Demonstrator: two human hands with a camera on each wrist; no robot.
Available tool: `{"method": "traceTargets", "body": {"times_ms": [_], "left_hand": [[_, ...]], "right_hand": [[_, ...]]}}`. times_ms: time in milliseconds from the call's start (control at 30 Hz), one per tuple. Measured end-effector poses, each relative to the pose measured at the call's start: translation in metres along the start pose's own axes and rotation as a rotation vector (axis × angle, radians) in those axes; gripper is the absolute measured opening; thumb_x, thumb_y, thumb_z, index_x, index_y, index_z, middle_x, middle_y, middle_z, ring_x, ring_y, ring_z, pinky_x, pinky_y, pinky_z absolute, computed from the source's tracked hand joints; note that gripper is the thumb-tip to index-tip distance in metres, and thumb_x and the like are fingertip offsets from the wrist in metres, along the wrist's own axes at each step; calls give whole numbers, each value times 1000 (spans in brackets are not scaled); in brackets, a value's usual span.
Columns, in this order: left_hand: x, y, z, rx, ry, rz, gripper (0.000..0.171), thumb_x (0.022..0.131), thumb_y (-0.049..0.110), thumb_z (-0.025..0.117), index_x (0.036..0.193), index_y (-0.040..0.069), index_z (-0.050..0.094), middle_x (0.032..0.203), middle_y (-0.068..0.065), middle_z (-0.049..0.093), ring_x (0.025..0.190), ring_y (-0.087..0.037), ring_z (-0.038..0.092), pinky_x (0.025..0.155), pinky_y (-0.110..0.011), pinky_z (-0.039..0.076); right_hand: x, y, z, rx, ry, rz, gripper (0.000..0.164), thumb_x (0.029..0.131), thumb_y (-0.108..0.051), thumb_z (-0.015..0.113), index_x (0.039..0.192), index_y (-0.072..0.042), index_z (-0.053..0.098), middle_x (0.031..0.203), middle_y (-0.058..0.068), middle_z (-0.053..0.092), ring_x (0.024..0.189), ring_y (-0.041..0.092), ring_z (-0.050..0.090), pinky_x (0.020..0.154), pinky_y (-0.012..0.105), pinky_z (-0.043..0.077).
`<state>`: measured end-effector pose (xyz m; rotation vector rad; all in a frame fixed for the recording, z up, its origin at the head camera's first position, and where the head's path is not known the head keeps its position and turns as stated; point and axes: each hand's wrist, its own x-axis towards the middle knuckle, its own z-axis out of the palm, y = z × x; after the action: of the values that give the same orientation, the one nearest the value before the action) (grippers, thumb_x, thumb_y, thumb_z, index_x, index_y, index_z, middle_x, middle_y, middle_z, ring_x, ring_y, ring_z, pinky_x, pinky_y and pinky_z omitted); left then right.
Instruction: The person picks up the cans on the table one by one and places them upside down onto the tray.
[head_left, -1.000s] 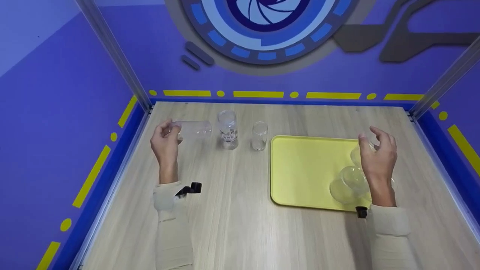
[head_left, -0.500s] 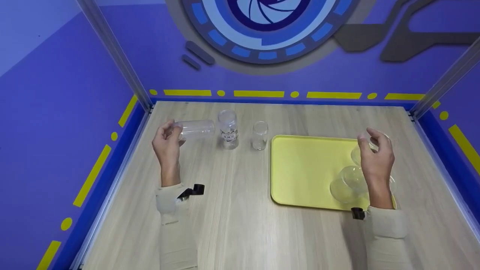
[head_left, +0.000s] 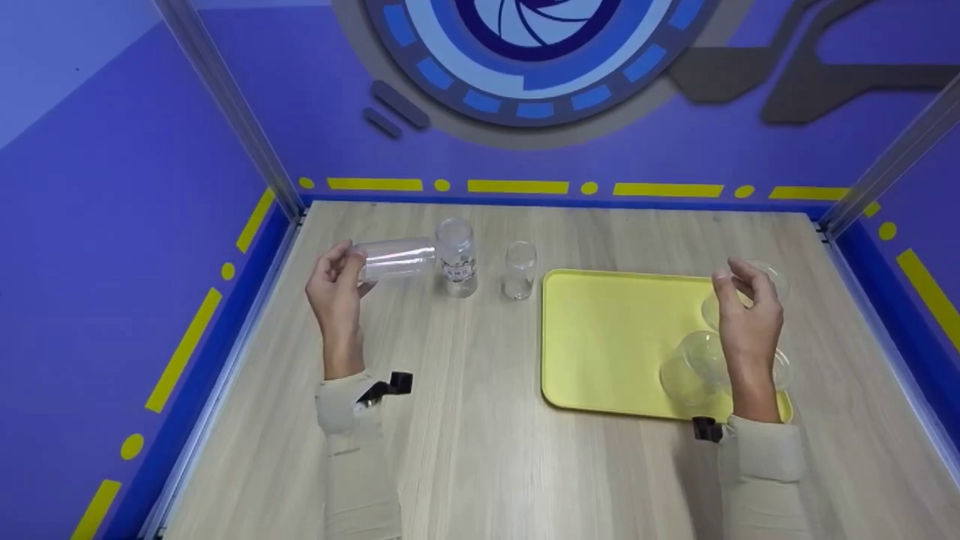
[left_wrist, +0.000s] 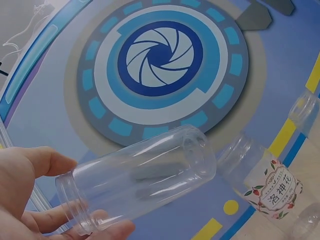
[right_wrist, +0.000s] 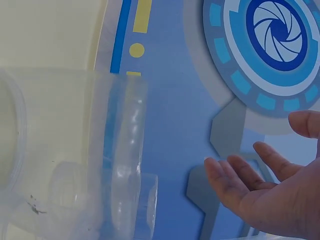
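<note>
My left hand (head_left: 334, 289) grips a clear plastic jar (head_left: 399, 259) by its threaded neck, fingers and thumb round it. The jar lies sideways in the air, its base pointing right; nothing shows inside it in the left wrist view. Just beyond that base stands a second clear jar (head_left: 457, 259), which bears a flowered label (left_wrist: 277, 192). A smaller clear glass (head_left: 520, 270) stands to its right. My right hand (head_left: 750, 330) is over the tray's right side, fingers loosely bent and holding nothing. Beneath and beside it are clear containers (head_left: 686, 375), partly hidden by the hand and wrist.
A yellow tray (head_left: 607, 337) lies on the right half of the wooden table (head_left: 480, 457). Purple-blue panels (head_left: 525, 157) enclose the table at the back and sides, with metal posts (head_left: 232, 97) at the corners. Black wrist mounts (head_left: 401, 383) stick out from the sleeves.
My left hand has moved slightly right with the clear jar, bringing its base up to the labelled jar in the head view. My right hand has shifted a little left, its thumb and fingers closer together.
</note>
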<state>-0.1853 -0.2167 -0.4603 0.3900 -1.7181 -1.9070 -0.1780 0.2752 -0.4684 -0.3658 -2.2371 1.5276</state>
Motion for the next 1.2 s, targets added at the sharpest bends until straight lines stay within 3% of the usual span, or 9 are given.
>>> {"method": "traceTargets", "body": {"times_ms": [500, 1200], "left_hand": [[-8, 3, 6, -43, -31, 0, 40, 102, 15, 67, 138, -2, 65, 126, -15, 68, 108, -28, 67, 80, -31, 62], [-28, 4, 14, -127, -58, -61, 38, 102, 12, 66, 137, -3, 64, 130, -18, 66, 115, -31, 66, 83, -34, 63]], "right_hand": [[-8, -4, 4, 70, 11, 37, 52, 108, -40, 61, 151, -12, 58, 149, 10, 57, 132, 20, 54, 104, 32, 45], [-19, -4, 8, 97, 18, 53, 51, 108, -39, 60, 150, -10, 59, 146, 10, 60, 125, 19, 56, 98, 29, 46]]}}
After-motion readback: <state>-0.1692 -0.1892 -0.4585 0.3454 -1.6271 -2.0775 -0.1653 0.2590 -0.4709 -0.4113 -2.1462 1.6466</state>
